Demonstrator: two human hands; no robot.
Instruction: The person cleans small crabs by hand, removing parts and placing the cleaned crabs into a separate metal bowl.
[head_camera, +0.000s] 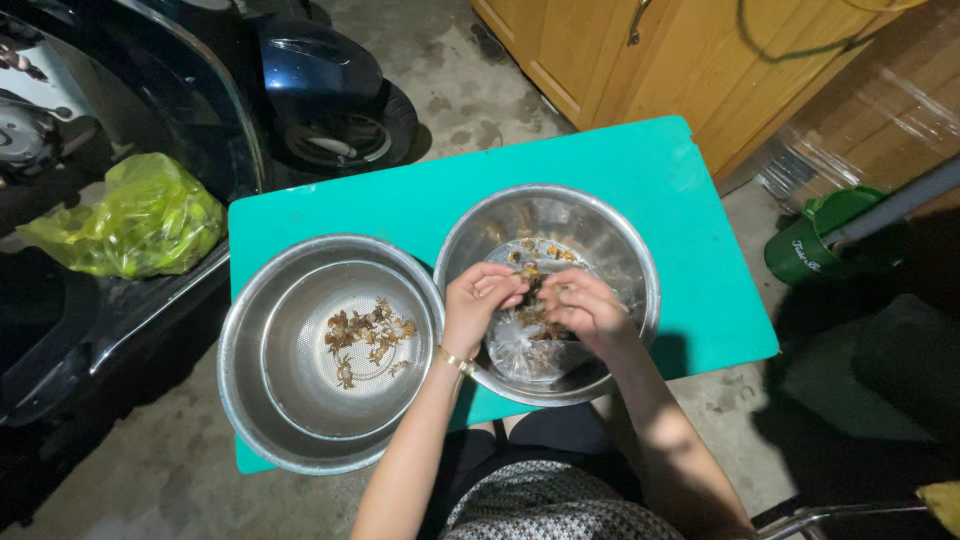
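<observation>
Steel round bowl (630, 262) holds wet brown bits; left hand (478, 303) and right hand (588, 308) grip pinch one small piece (530, 274).

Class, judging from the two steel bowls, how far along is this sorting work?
Done: a small pile of brown bits lies in the left bowl. In hand: the left hand and right hand pinch one piece over the right bowl. Left: more brown pieces inside it.

One head-worn camera looks steeply down from close above onto the green table (640, 180); the person's lap lies at six o'clock, a wooden cabinet (650, 60) at one o'clock.
</observation>
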